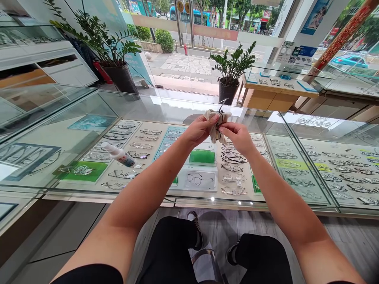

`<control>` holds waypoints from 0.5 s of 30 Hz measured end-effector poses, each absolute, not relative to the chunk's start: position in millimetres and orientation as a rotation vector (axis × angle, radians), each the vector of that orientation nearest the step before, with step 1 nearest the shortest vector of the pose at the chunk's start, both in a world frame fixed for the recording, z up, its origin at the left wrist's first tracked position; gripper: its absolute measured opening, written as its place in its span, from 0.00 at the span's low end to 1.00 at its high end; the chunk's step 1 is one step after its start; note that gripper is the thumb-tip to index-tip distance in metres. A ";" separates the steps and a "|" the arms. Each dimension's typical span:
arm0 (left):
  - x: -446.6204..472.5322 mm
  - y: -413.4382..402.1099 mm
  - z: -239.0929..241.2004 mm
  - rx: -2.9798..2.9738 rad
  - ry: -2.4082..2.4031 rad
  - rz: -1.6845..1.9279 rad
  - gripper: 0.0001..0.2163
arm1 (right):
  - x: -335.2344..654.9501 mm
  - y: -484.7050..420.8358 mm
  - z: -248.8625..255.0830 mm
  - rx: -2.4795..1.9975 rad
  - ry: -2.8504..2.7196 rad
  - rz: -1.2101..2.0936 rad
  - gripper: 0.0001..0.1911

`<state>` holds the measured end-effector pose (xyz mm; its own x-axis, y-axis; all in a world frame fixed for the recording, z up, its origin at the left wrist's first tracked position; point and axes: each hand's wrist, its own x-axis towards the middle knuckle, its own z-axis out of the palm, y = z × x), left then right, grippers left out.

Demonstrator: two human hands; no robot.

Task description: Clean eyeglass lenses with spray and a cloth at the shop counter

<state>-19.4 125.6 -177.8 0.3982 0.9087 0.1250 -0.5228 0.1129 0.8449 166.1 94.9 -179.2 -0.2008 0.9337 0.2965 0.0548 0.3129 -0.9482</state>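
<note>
My left hand (199, 129) is closed on a crumpled off-white cloth (227, 116), held out over the glass counter. Wrapped partly in that cloth is a pair of dark-framed eyeglasses (222, 103); a thin piece of it sticks out above, and most of the frame is hidden. The fingers of my right hand (239, 137) pinch at the eyeglasses and the cloth's near side. To the left of my left forearm, a white spray bottle (118, 154) rests tilted on the counter.
Beneath the glass counter top (166, 105) lie rows of eyeglasses (233, 167) and green display cards (202, 157). Potted plants (231, 67) stand beyond it, before the glass doors. A wooden display table (266, 96) is at the back right. My legs are below the counter's near edge.
</note>
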 end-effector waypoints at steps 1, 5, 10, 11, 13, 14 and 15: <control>-19.7 126.9 -179.6 0.974 0.479 1.118 0.13 | 166.3 94.1 -179.3 -0.957 -1.563 1.032 0.12; -19.6 131.7 -185.4 1.016 0.435 1.123 0.14 | 166.3 88.5 -178.0 -1.070 -1.652 0.830 0.12; -20.4 135.6 -189.4 1.030 0.381 1.131 0.16 | 164.5 80.7 -174.1 -1.151 -1.753 0.582 0.11; -20.9 136.2 -190.1 1.025 0.374 1.131 0.15 | 164.2 80.4 -174.1 -1.147 -1.761 0.573 0.11; -22.2 137.4 -191.5 1.014 0.371 1.121 0.15 | 163.9 81.1 -175.0 -1.118 -1.752 0.604 0.12; -22.9 138.0 -192.1 1.011 0.374 1.112 0.15 | 163.9 81.9 -175.9 -1.098 -1.740 0.636 0.12; -23.5 138.7 -192.7 1.012 0.379 1.103 0.16 | 164.0 82.8 -176.9 -1.081 -1.728 0.665 0.13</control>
